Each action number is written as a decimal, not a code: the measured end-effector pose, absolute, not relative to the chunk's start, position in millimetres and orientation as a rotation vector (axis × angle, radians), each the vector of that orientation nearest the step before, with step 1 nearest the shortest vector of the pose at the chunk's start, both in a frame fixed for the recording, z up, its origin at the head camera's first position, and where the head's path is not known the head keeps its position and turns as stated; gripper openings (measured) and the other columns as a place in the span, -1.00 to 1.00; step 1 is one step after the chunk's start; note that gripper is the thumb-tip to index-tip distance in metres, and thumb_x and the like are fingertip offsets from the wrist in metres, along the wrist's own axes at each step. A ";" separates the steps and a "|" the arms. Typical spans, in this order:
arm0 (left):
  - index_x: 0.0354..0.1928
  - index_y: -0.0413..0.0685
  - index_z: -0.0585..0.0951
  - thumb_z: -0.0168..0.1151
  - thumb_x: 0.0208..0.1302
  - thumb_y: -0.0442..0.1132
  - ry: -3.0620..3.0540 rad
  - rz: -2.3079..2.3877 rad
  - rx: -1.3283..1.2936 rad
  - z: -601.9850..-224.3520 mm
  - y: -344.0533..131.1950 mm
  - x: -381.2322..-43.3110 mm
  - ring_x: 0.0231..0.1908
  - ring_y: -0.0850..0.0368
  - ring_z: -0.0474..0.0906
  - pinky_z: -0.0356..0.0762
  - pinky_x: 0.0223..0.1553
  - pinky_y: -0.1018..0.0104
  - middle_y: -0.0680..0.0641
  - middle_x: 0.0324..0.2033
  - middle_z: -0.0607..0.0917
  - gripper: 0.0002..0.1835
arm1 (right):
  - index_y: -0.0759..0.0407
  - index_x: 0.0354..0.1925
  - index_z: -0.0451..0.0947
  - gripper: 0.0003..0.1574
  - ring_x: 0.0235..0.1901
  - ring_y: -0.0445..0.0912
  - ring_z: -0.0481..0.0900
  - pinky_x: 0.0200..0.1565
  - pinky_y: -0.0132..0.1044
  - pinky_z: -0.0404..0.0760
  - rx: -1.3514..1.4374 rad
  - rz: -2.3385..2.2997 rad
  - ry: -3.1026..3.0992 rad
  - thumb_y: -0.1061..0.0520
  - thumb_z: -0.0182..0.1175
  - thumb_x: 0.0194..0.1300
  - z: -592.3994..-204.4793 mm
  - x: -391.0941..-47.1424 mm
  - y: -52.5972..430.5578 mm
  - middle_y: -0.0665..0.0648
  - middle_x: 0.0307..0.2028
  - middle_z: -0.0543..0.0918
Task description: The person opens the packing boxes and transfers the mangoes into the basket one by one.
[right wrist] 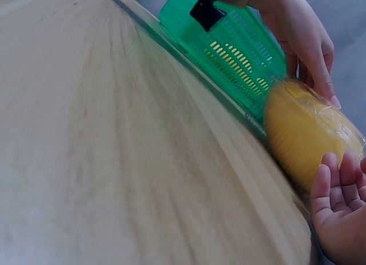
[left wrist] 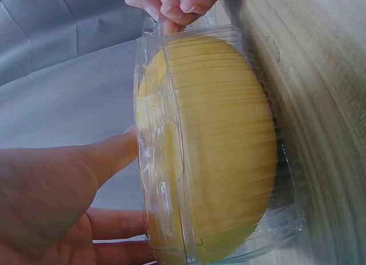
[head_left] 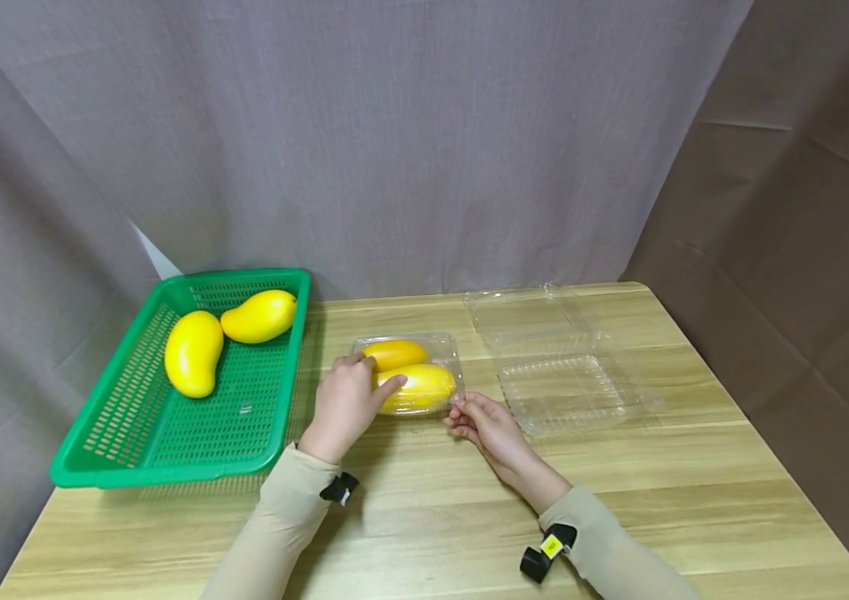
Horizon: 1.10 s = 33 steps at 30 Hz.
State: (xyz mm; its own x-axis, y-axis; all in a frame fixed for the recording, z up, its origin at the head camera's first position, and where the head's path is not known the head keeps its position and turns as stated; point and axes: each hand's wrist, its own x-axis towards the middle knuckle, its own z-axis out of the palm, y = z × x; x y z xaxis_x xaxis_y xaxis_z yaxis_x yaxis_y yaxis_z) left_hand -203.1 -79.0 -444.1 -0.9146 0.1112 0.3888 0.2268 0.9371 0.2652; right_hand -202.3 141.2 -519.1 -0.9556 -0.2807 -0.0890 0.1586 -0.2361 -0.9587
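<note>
A clear plastic clamshell box (head_left: pixel 442 346) lies closed in mid-table, with two yellow mangoes (head_left: pixel 418 388) inside it. In the left wrist view the near mango (left wrist: pixel 226 145) shows through the ribbed side wall. My left hand (head_left: pixel 344 402) rests on the lid from the left, thumb and fingers (left wrist: pixel 117 224) stretched out and pressing the plastic. At the front right corner, my right hand (head_left: pixel 490 429) pinches the box's rim between thumb and forefinger. Its other fingers (right wrist: pixel 347 176) are loosely bent beside the box.
A green basket (head_left: pixel 292 367) stands at the left, holding a mango (head_left: pixel 194 354) and another mango (head_left: pixel 259 317). To the right, a second clamshell box (head_left: pixel 566 392) lies with its lid folded back. Grey curtain (head_left: pixel 424 150) hangs behind the wooden table (head_left: pixel 424 525).
</note>
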 end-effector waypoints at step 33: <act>0.36 -0.26 0.18 0.28 0.07 0.20 -2.758 -0.767 -0.460 -472.1 -105.6 -194.9 0.34 -0.13 -0.02 0.04 0.25 -0.06 -0.26 0.36 0.10 -0.04 | 0.44 -0.05 0.34 -0.70 -0.33 -0.05 0.52 -0.24 -0.27 0.58 -0.139 -2.280 1.690 0.19 -0.06 0.41 -525.2 -204.8 144.1 0.17 -0.35 0.49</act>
